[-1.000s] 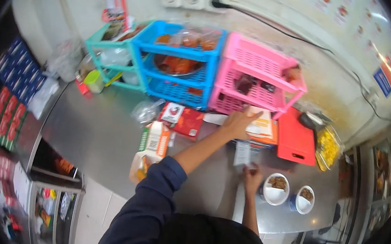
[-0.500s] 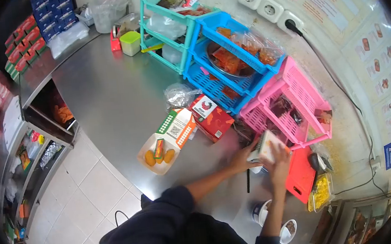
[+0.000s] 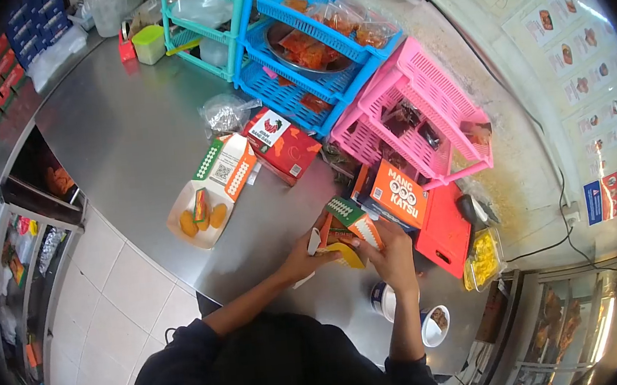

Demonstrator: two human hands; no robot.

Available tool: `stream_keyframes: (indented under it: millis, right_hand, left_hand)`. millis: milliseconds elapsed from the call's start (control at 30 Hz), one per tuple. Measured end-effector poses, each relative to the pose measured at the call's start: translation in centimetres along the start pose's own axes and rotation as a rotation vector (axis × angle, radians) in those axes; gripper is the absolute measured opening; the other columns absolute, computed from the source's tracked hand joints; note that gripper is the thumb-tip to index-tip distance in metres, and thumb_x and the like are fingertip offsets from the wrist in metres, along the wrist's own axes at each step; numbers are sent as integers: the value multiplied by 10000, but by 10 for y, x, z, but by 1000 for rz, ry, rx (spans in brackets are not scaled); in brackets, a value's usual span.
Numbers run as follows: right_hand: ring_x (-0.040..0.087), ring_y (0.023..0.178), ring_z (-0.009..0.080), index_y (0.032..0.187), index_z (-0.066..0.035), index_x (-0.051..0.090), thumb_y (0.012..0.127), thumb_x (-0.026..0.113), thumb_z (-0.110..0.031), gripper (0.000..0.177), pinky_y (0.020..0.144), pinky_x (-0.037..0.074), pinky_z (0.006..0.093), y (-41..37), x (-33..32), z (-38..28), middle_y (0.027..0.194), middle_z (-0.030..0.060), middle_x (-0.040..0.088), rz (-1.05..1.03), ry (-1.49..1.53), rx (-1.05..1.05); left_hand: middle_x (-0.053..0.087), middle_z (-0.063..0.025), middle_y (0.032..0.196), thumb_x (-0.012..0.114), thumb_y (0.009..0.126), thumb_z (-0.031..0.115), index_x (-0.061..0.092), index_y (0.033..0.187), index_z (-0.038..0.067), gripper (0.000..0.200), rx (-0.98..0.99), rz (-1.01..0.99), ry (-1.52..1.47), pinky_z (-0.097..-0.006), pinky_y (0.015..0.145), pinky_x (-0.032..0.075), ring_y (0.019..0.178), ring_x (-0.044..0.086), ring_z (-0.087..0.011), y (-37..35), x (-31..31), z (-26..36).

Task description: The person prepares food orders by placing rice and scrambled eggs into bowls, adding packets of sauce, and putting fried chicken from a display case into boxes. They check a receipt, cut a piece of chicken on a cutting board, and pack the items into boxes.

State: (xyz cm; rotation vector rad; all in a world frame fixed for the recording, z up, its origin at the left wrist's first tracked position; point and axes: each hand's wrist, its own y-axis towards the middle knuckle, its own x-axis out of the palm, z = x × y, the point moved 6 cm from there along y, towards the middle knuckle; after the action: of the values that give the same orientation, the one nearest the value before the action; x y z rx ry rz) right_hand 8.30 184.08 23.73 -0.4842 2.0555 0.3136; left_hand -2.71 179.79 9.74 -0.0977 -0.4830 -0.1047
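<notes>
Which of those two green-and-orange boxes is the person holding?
The box nearer the pink rack, between the left hand and right hand. The other box lies open on the metal table, apart from both hands, golden-brown pieces inside.

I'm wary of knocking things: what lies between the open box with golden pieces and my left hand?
In the head view, only bare steel counter lies between the open box and your left hand, which grips the small carton.

Green, orange and yellow held carton [image 3: 361,224] (white pattern, perhaps dotted); pink rack [image 3: 426,86].
</notes>
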Motion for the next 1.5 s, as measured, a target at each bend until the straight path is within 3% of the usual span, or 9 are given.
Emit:
stream_keyframes:
  millis: [200,267,467,700,867,1000,1167,1300,1500]
  right_hand:
    - [553,907,316,1232,-139,514,718,679,-337,575,777,461,404,-14,10,-26,1027,161,584,95,-286,-230]
    - [531,952,349,1279,-138,460,709,687,-347,648,809,455,417,-20,19,-22,1092,195,546,58,-318,-210]
    - [303,1211,442,1381,-75,238,624,755,-339,953,969,322,484,-31,34,-19,1349,271,265,277,-140,-191]
    - [378,1204,377,1260,-140,488,536,771,-78,781,991,316,422,-16,-18,6,1308,204,391,548,-81,-175]
    - [379,1194,375,1251,-142,493,557,755,-102,743,990,323,437,17,-35,88,1303,185,399,550,-291,-136]
    - [310,1232,388,1274,-160,452,569,758,-242,773,1016,292,442,27,-28,106,1332,155,370,405,-276,-124]
    - [507,975,324,1123,-90,541,624,758,-318,590,839,410,397,33,10,56,1094,115,547,522,38,-17]
    - [614,702,299,1016,-63,559,688,683,-473,539,644,480,392,95,161,-32,864,159,631,158,88,156]
    - [628,716,340,998,-50,552,637,715,-437,554,668,492,436,127,193,-80,809,175,637,70,121,198]
  left_hand:
    - [522,-86,1169,627,793,59,198,1400,89,744,203,43,313,-289,780,491,1097,485,-153,2,2,17]
    - [510,-96,1192,596,795,44,216,1398,108,715,-82,34,80,-280,733,511,1131,467,-166,3,-2,8]
    - [557,-30,997,576,745,-14,221,1402,119,758,80,110,-280,-241,574,475,851,538,-99,11,11,40]
    - [563,-3,778,581,730,112,440,1239,86,529,-168,-296,-95,-236,453,376,534,444,-72,48,23,16]
    - [621,-42,843,546,735,182,437,1262,101,544,-69,-449,461,-296,586,454,636,560,-143,104,42,14]
    - [640,-94,944,549,722,199,467,1257,119,547,30,-201,785,-325,781,462,818,618,-238,72,-17,62]
    - [616,-181,966,638,721,313,556,1102,82,453,269,826,1140,-397,772,468,878,599,-336,0,-203,160]
    - [618,-196,907,651,636,460,561,1072,84,583,-92,505,1533,-416,750,481,853,597,-349,36,-231,145]
    - [618,-188,951,634,675,267,549,1110,71,484,139,214,1362,-420,742,480,817,599,-367,19,-245,165]
